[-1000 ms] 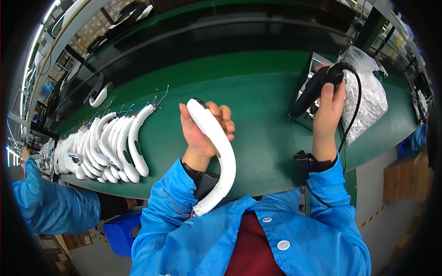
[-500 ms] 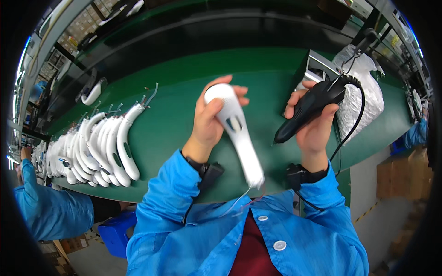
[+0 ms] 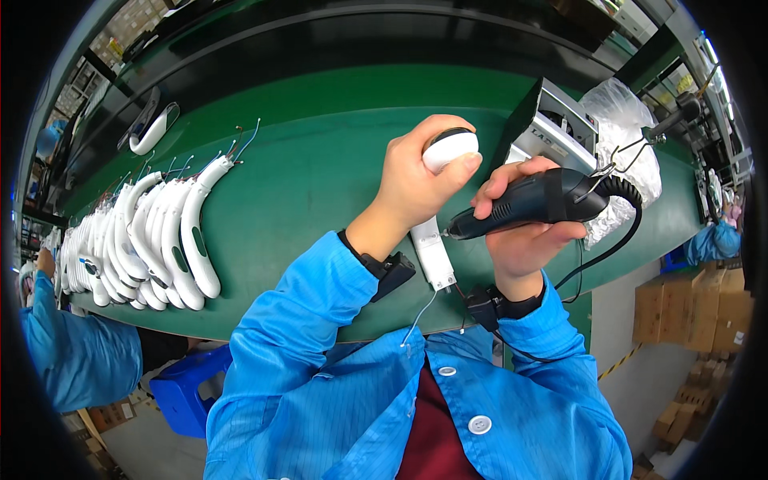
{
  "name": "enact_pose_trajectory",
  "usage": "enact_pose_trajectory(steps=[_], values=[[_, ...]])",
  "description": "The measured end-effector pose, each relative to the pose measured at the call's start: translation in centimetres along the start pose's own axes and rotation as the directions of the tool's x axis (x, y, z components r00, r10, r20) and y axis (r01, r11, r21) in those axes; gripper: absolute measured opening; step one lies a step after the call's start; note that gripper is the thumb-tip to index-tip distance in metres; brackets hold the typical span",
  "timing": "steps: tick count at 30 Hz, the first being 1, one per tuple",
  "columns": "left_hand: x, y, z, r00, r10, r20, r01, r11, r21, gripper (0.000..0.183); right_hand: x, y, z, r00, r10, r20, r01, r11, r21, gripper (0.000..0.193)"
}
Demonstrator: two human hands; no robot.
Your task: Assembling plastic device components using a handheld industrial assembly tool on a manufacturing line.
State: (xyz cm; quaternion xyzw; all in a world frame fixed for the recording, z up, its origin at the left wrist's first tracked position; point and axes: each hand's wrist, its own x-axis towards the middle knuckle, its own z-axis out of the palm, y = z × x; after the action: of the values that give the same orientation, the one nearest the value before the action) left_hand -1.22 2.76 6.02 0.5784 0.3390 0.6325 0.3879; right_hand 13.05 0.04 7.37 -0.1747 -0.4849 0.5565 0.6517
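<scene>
My left hand point(image 3: 412, 176) is closed round the rounded head of a white plastic handle housing point(image 3: 433, 260), tilted up so that a dark rim shows at its top. The narrow end points toward me, with thin wires hanging from it. In my right hand point(image 3: 518, 254) lies a black electric screwdriver point(image 3: 528, 206), held almost level. Its tip meets or nearly meets the narrow part of the housing, just below my left hand. Whether it touches a screw is too small to tell. A wire hanger and a curled black cord join the screwdriver's back end.
Several similar white housings point(image 3: 192, 232) lie in a row at left on the green table point(image 3: 320, 172), wires pointing away. A metal box point(image 3: 556, 132) and a clear plastic bag point(image 3: 628, 172) stand at right. A co-worker's blue sleeve point(image 3: 80, 344), a blue stool point(image 3: 188, 392) and cardboard boxes point(image 3: 692, 308) surround the table.
My left hand has turned the housing over and moved it right. The screwdriver has swung from a steep slant to nearly level, its tip brought left to the housing.
</scene>
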Motion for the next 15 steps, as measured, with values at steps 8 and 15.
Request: enact_pose_trajectory(steps=[8, 15], values=[[0.4, 0.1, -0.3, 0.998, 0.062, -0.013, -0.060, 0.995, 0.084, 0.031, 0.1, 1.0, 0.7, 0.999, 0.048, 0.015, -0.047, 0.999, -0.020, 0.097], [-0.1, 1.5, -0.4, 0.998, -0.056, -0.007, 0.055, 0.996, -0.066, 0.029, -0.4, 2.7, -0.7, 0.990, 0.139, -0.011, -0.135, 0.978, 0.162, 0.094]])
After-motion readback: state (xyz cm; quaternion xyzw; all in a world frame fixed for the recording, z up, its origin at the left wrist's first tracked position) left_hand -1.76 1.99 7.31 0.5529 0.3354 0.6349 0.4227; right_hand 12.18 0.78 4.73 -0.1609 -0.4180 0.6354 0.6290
